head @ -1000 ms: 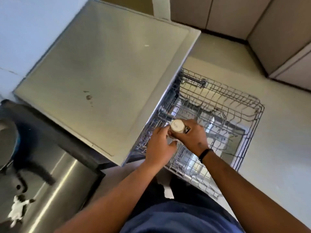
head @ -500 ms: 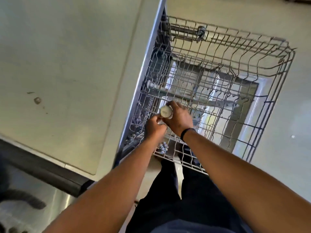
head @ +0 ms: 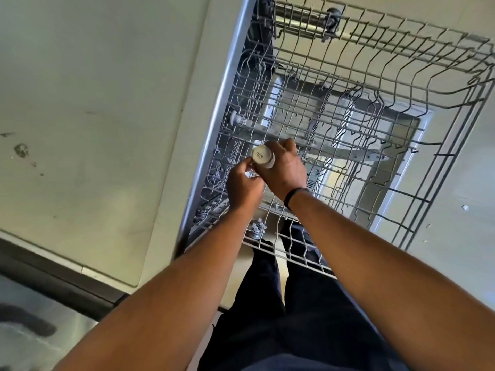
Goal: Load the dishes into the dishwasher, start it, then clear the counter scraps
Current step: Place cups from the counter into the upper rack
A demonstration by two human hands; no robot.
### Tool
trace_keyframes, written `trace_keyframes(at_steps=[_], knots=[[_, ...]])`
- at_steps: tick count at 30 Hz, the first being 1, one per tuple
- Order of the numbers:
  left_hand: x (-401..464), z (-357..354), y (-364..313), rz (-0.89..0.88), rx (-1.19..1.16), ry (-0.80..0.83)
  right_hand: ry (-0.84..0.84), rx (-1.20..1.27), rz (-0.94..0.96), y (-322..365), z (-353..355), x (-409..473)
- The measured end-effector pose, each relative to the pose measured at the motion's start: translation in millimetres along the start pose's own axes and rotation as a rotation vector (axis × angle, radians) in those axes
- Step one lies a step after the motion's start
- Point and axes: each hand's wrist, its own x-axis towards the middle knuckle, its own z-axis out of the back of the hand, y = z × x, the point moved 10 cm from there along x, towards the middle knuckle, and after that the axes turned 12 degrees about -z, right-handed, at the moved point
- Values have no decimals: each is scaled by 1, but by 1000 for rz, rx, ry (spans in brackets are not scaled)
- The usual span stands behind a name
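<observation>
**Basically: both hands on one small white piece over the pulled-out rack**

Right hand [head: 284,170] is wrapped around a small white item [head: 262,155] with its round printed base facing up — looks like a cup or small container turned upside down, can't confirm which. Left hand [head: 243,186] pinches at the item's lower edge from the counter side; fingers closed, not spread. My read: right hand carries it, left hand steadies and aims it so the mouth lands down between the tines — inverted so it drains.

Placement, all relative to the wire rack [head: 401,76]:
- Item sits above the rack's near-left part, close to the edge that runs along the counter [head: 93,103]. Whether it touches the wires yet — can't tell, hands cover the bottom.
- Rack is slid fully out over the open dishwasher door [head: 385,162], seen through the wires below it. Pulled out so loading is from straight above.
- Rest of the rack looks bare; no other dishes visible in it.
- Person's legs [head: 294,303] stand at the rack's near edge.

Judgement: early in loading; starting the machine and clearing scraps not yet done. Risk: a small light piece tips between wide tines if released unseated.
</observation>
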Motion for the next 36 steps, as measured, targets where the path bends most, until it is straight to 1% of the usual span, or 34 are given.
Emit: trace_keyframes(at_steps=[2,6,8,11,14,18,22,25,29,32,36], knots=[[1,0,3,9,3,4,4,-10,9,1,-3,0],[-1,-6,13,34,25,91,12,-26,24,0,-12,-2],[0,-7,12,37,27,95,18,-24,15,-2,-14,-1],[3,-9,13,96,31,85,28,-62,10,-4,-17,2],[6,-18,16,132,72,147,20,-117,12,-5,-18,4],[8,-26,16,119,143,238,29,-191,43,-3,-21,5],[7,-19,9,75,203,248,75,-242,58,-3,-24,4],[0,-12,2,45,204,254,84,-239,69,1,-21,-1],[-10,1,-7,22,160,226,72,-240,57,2,-5,-10],[-25,11,-12,29,40,217,63,-252,57,5,13,-23],[-53,29,-24,11,-118,208,20,-189,106,24,42,-51]])
